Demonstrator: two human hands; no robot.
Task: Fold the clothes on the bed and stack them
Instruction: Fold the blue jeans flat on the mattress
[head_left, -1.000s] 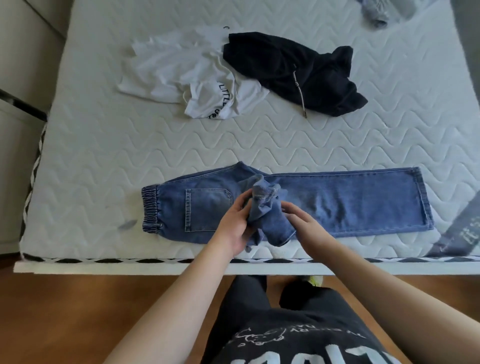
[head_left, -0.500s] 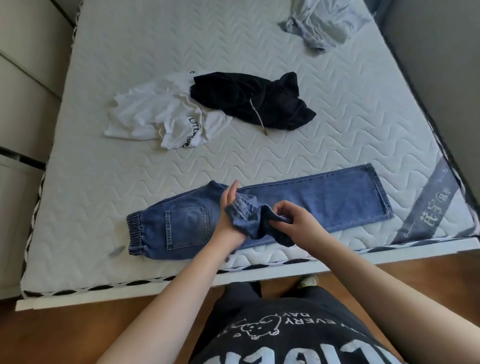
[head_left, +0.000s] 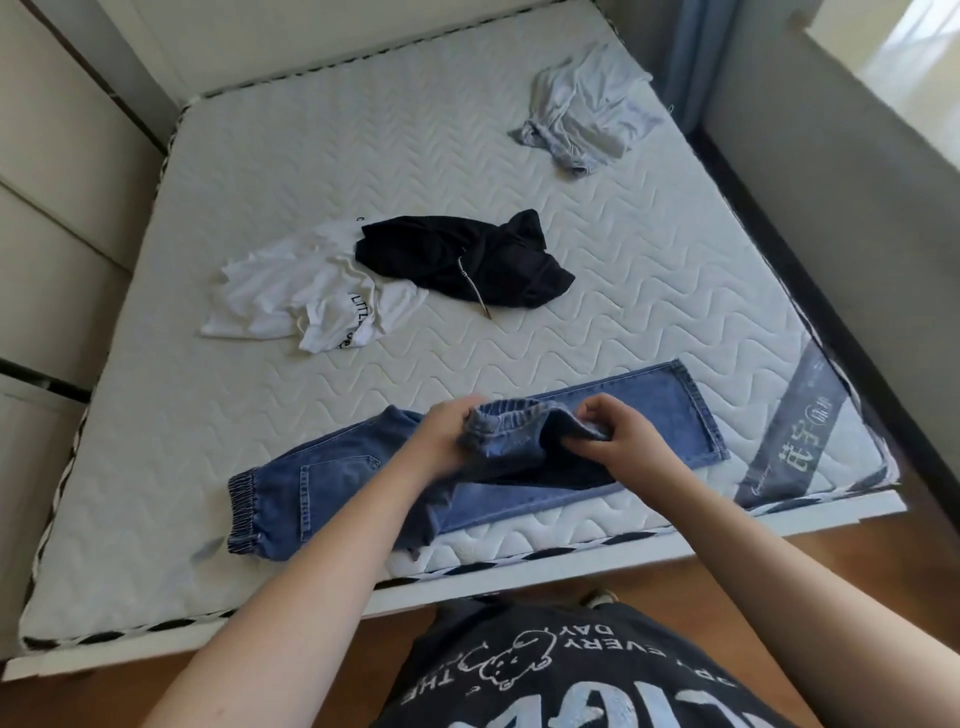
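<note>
Both hands (head_left: 535, 441) grip small denim garment (head_left: 511, 434) — above jeans (head_left: 660, 410).

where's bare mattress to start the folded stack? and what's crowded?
Free: the wide far-left stretch of the mattress, behind the white T-shirt; also the band between the black garment, the grey garment and the jeans. Crowded: the near edge, where the left hand and right hand grip the jeans.
</note>
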